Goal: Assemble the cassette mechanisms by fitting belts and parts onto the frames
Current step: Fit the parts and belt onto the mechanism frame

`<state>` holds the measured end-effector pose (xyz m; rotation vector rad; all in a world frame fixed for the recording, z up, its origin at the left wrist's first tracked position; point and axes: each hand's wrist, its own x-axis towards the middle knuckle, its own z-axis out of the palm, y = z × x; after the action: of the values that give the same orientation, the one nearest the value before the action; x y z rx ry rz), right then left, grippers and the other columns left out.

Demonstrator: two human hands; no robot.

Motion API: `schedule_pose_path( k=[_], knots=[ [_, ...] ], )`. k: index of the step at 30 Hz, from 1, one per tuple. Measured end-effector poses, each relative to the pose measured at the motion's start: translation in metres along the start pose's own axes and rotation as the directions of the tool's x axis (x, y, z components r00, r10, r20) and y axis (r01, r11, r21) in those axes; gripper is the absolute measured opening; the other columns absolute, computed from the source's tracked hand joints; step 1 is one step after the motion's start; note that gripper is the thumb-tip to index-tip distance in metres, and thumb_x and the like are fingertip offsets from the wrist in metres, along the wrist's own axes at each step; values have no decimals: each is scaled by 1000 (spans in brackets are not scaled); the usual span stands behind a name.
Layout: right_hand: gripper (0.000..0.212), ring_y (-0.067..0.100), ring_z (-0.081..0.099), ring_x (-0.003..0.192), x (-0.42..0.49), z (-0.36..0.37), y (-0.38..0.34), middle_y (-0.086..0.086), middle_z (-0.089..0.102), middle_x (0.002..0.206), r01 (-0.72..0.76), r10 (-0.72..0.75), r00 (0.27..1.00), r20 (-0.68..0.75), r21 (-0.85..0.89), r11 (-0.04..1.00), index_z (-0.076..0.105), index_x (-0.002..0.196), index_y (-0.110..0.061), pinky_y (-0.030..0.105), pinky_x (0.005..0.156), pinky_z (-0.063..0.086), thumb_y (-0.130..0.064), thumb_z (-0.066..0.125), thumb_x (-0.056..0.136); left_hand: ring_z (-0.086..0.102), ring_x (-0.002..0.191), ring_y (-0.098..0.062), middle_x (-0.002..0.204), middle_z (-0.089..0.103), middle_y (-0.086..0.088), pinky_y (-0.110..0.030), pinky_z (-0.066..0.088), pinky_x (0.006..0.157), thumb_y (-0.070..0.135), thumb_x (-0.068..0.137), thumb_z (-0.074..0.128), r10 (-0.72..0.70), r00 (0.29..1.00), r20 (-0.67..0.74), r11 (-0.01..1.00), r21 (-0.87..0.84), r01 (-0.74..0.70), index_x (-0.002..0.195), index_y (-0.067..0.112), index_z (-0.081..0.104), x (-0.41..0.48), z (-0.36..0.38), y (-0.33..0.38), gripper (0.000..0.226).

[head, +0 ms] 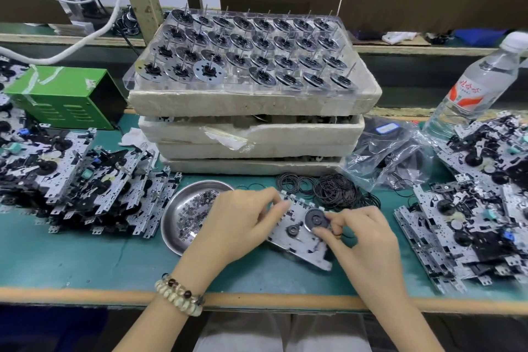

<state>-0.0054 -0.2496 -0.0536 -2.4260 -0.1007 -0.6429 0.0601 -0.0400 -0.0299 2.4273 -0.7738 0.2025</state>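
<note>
A metal cassette frame [300, 240] lies tilted on the green mat in front of me. On it sit a black flywheel disc [315, 218] and a smaller black wheel [293, 229]. My left hand [243, 226] grips the frame's far left edge with curled fingers. My right hand [363, 234] pinches a thin black belt [340, 234] beside the flywheel's right rim. Most of the belt is hidden by my fingers.
A steel dish [174, 208] of small washers sits left of the frame. Loose black belts [328, 187] lie behind it. Frames are stacked at left [85, 180] and right [471, 208]. Foam trays [251, 106] topped with flywheels stand behind, a water bottle [474, 86] at right.
</note>
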Motion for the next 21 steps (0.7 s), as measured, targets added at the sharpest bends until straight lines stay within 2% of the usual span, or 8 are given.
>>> schedule_pose_path(
  k=[2, 4, 6, 9, 12, 15, 18, 21],
  knots=[
    [37, 16, 62, 84, -2, 3, 5, -22, 50, 74, -76, 78, 996, -39, 33, 997, 50, 64, -23, 17, 70, 43, -22, 87, 66, 49, 48, -3, 46, 47, 12, -20, 35, 54, 53, 99, 47, -55, 986, 158, 987, -144, 78, 80, 30, 65, -3, -2, 4, 35],
    [36, 13, 64, 89, -5, 7, 6, -24, 52, 75, -105, 109, 992, -68, 57, 993, 50, 64, -25, 11, 74, 42, -23, 86, 68, 49, 48, 0, 45, 46, 14, -22, 36, 57, 52, 99, 51, -102, 974, 200, 989, -84, 121, 80, 32, 66, -1, 0, 7, 32],
    [32, 10, 63, 90, -9, 11, 4, -23, 54, 74, -114, 120, 986, -115, 53, 992, 52, 65, -24, 10, 76, 41, -25, 84, 69, 52, 53, 0, 51, 49, 16, -23, 39, 60, 51, 98, 52, -163, 984, 70, 986, 51, 160, 81, 30, 68, 8, 2, 11, 31],
    [29, 12, 56, 85, -15, 18, -1, -14, 58, 72, -121, 116, 974, -192, -12, 993, 53, 66, -20, 17, 73, 38, -24, 81, 73, 56, 82, -9, 79, 54, 15, -25, 40, 63, 52, 93, 61, -137, 986, -94, 983, 108, 147, 84, 30, 71, 29, 12, 25, 26],
    [30, 16, 50, 79, -19, 23, -6, -9, 57, 70, -141, 121, 968, -220, -74, 987, 53, 67, -17, 25, 70, 38, -20, 82, 75, 41, 98, -7, 95, 47, 16, -28, 42, 73, 57, 82, 72, -124, 991, 48, 991, 50, 121, 86, 35, 72, 45, 27, 38, 22],
    [31, 16, 46, 80, -22, 20, -11, -8, 59, 78, -151, 126, 970, -208, -110, 982, 53, 66, -18, 24, 72, 36, -20, 82, 77, 37, 99, -6, 94, 42, 16, -31, 43, 79, 52, 78, 78, -167, 970, 175, 986, 6, 169, 83, 37, 73, 53, 33, 39, 16],
    [22, 15, 42, 88, -28, 22, -26, -5, 58, 97, -151, 130, 971, -200, -94, 984, 58, 69, -19, 23, 78, 32, -32, 72, 79, 39, 98, -7, 88, 43, 17, -31, 41, 80, 49, 74, 82, -186, 958, 217, 976, -70, 206, 78, 37, 74, 58, 34, 37, 15],
    [26, 17, 43, 90, -37, 32, -46, -3, 56, 102, -133, 129, 981, -146, -14, 991, 64, 79, -16, 26, 79, 36, -42, 64, 79, 39, 96, -6, 86, 47, 18, -30, 36, 79, 47, 72, 84, -198, 952, 235, 966, -116, 229, 74, 36, 74, 60, 35, 35, 16]
  ],
)
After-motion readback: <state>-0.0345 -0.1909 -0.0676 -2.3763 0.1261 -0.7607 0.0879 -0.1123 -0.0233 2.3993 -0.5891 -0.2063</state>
